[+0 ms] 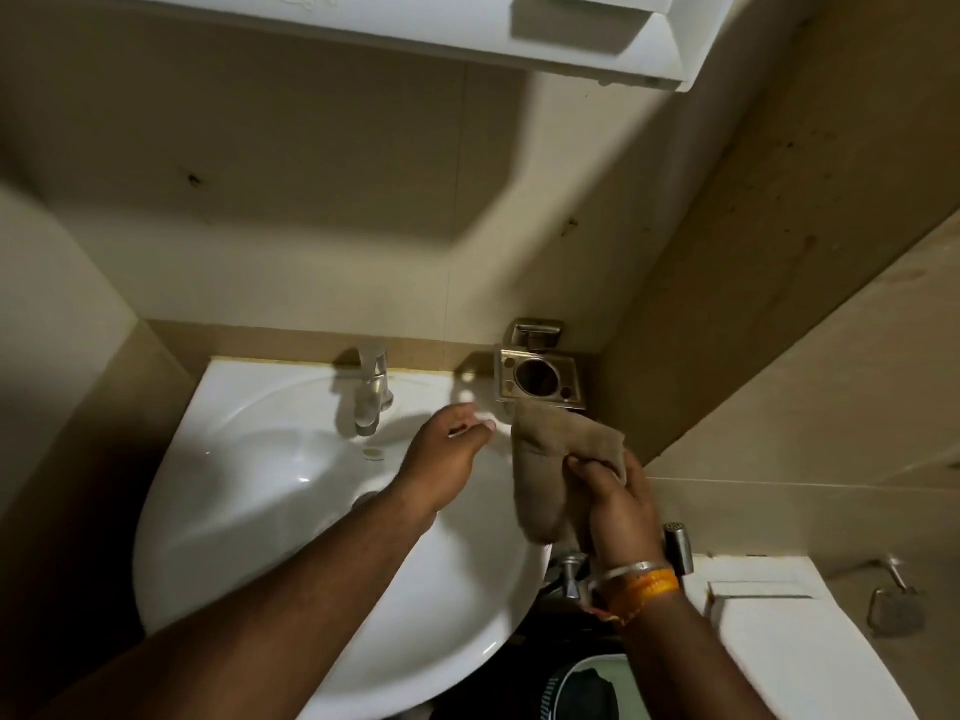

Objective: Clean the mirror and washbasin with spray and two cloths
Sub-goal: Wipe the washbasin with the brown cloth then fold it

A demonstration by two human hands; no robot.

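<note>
A white washbasin (218,511) fills the lower left, with a chrome tap (370,394) at its back rim. My right hand (618,511) is closed on a brown cloth (550,459), which hangs bunched over the basin's right edge. Just left of the cloth, my left hand (447,454) hovers over the bowl, holding nothing, fingers loosely apart. The underside of a white mirror cabinet (571,39) shows at the top. No spray bottle or second cloth is visible.
A metal tumbler holder (540,379) is fixed in the wall corner behind the cloth. A white toilet cistern (779,641) stands at lower right, with a health-faucet head (678,545) and a valve (569,574) beside the basin. Beige tiled walls close in on the right.
</note>
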